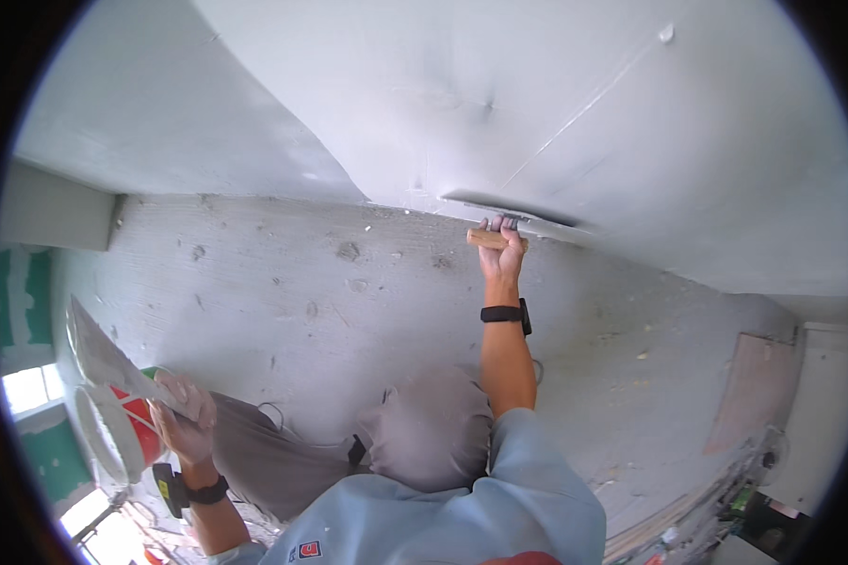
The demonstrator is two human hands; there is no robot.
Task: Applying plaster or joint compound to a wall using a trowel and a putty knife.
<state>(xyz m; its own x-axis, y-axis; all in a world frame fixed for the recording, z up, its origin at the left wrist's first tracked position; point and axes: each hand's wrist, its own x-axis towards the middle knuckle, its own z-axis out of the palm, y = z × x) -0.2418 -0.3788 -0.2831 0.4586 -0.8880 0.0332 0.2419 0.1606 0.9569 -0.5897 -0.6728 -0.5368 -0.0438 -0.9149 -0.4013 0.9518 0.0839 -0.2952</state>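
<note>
Right hand (501, 247) fingers wrapped around trowel (513, 222) handle, blade pressed flat to smooth wall (537, 113) base | left hand (187, 419) fingers gripping plaster-loaded hawk (104, 353) level above bucket (113, 428) | concrete floor (301, 292).

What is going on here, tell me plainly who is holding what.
A person crouches on a rough grey floor close to a pale plastered wall. The right hand grips the wooden handle of a trowel, whose blade lies flat against the wall's lowest strip, just above the floor. The left hand holds a flat board smeared with plaster out to the side, over a red and white bucket. Both wrists carry dark bands.
</note>
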